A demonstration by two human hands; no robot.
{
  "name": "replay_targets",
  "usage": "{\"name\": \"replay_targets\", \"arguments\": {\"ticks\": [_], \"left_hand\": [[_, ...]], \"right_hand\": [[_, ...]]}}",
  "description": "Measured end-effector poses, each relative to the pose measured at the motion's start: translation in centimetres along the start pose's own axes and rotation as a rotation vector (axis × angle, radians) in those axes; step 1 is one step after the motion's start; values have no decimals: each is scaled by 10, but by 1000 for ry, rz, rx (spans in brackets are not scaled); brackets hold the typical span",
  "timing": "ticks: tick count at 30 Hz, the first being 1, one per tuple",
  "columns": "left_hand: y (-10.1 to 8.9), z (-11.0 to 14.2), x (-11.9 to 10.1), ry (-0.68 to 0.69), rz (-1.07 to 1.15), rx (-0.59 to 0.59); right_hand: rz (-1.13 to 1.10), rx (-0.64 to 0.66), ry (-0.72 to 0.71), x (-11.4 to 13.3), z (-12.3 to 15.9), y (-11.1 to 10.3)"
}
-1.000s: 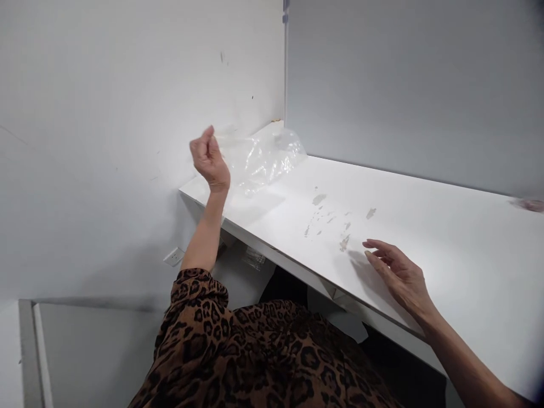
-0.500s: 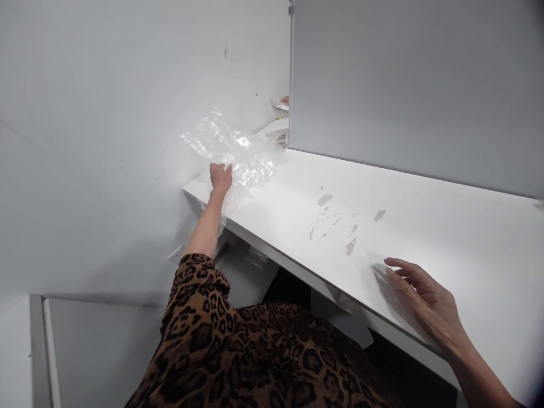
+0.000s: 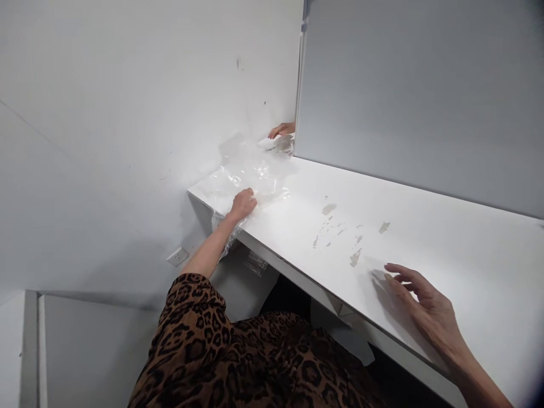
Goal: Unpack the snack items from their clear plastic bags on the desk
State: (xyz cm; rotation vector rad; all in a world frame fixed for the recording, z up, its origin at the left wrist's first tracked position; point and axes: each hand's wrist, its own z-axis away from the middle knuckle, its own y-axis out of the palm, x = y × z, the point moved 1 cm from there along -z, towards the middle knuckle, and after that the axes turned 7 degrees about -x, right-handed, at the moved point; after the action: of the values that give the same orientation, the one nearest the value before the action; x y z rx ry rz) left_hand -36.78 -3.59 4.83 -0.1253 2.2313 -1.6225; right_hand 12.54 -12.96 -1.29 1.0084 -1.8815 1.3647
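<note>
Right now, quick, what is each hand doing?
Left hand: closed on the clear plastic bag, pressing it on the white table.
Right hand: open, fingers spread, holding nothing, at the table.

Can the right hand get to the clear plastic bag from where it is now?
Probably yes, with a stretch: the right hand hovers open over bare table, nothing between it and the plastic bag, which the left hand holds at the far left corner.
</note>
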Motion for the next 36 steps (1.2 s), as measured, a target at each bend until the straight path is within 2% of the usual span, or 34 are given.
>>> {"name": "replay_targets", "arguments": {"ticks": [3,6,7,9,12,15,17,20,22,24,26,27,29,31,32,34,36], "left_hand": [[-6,37,-35,207,-2,21],[-18,70,-71,406,-42,61],[-23,79,-82,471,-30,73],[-28,92,-100,601,51,95],[-26,101,-121,740,268,117],[-10,107,-135,731,550,158],[0,111,-143,717,754,202],[6,113,-149,838,943,266],[3,102,-146,906,967,212],[-4,77,-132,815,880,31],[-7,40,-109,565,645,-154],[-7,20,-94,414,507,-184],[-4,-14,-65,144,272,-136],[4,-34,-43,-38,152,45],[8,-38,-37,-72,129,128],[17,-34,-39,-17,143,246],[26,-20,-57,149,203,301]], "right_hand": [[36,-2,-309,14,-16,24],[111,-20,-684,38,-31,61],[138,-19,-770,45,-36,75],[190,4,-848,57,-46,100],[220,55,-803,62,-61,126],[110,83,-713,59,-70,132],[16,116,-636,56,-71,126],[-70,114,-499,54,-69,106],[-108,72,-416,51,-68,92],[-131,51,-345,47,-68,79],[-146,63,-291,42,-69,69],[-155,77,-268,39,-69,66],[-184,98,-212,35,-70,61],[-223,80,-135,31,-71,59],[-242,56,-97,31,-73,59],[-267,-2,-47,32,-78,60],[-289,-38,-22,38,-86,64]]}}
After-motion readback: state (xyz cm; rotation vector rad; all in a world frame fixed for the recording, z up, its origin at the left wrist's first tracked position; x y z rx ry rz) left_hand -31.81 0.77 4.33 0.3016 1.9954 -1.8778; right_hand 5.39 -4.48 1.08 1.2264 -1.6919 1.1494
